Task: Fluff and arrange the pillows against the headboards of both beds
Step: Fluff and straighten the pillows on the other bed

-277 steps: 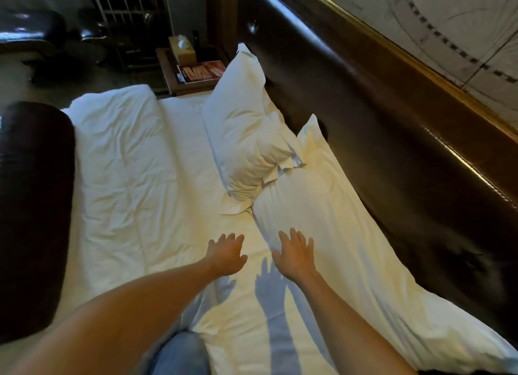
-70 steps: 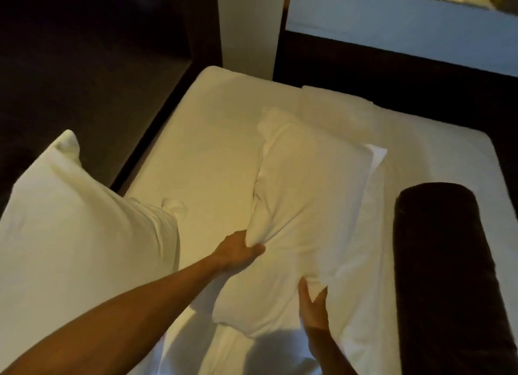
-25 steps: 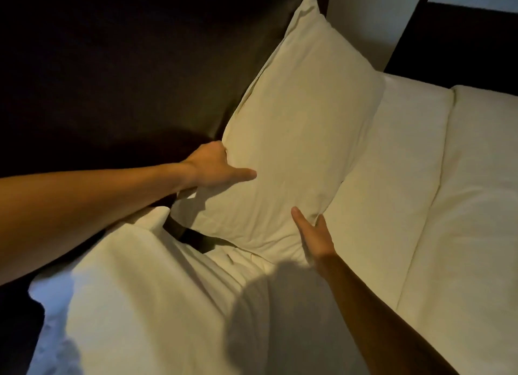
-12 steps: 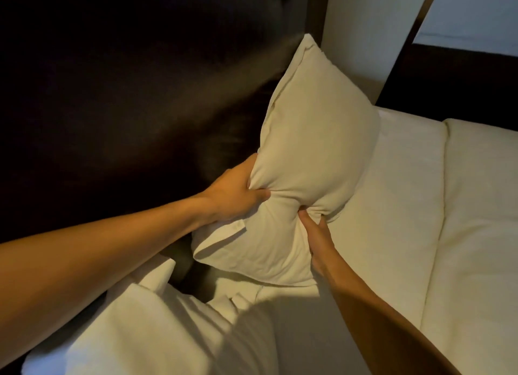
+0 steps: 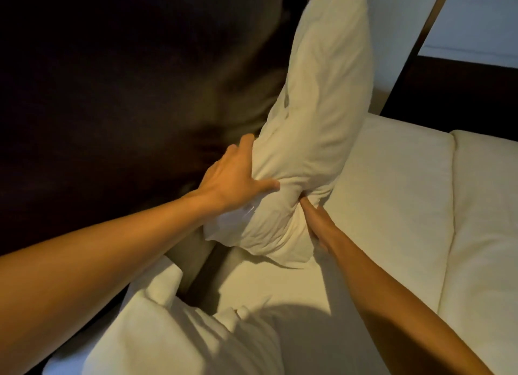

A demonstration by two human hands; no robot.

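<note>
A plump white fabric pillow (image 5: 316, 127) stands on end over the head edge of the white-sheeted bed (image 5: 392, 212), leaning toward the dark padded headboard (image 5: 112, 94) on its left. The left hand (image 5: 232, 178) is on the pillow's headboard side, near its lower end; the right hand (image 5: 316, 223) is on the opposite side, low down, just above the sheet. A second white fabric pillow (image 5: 173, 338) lies at the near end of that same edge, beside the headboard, below both forearms. A folded white duvet (image 5: 487, 248) covers the bed's right part. A pale wall panel (image 5: 398, 38) stands behind the upright pillow.
</note>
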